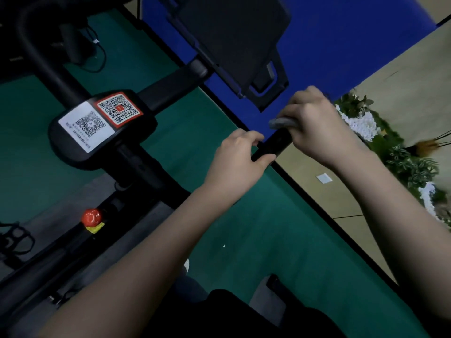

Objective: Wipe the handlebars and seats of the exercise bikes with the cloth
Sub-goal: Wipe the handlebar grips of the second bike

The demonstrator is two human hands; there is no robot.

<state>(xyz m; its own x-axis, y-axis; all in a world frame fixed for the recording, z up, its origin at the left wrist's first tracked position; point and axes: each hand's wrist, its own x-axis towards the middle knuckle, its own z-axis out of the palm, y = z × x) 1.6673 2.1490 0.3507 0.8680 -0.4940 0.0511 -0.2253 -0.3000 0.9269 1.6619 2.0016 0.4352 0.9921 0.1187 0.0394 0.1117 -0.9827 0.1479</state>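
Cloth (280,123), grey and bunched, sits on the tip of the handlebar (272,146), clutched in the right hand (317,128). The left hand (238,157) grips the handlebar just below the cloth.

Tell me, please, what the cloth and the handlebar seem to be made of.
The cloth looks like soft grey fabric, bunched into folds under the right hand. The handlebar looks matte black, perhaps rubber or foam; the dim picture leaves it open.

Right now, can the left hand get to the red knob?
Likely yes. The left hand grips the handlebar, so it must let go first; nothing visible blocks the way to the red knob.
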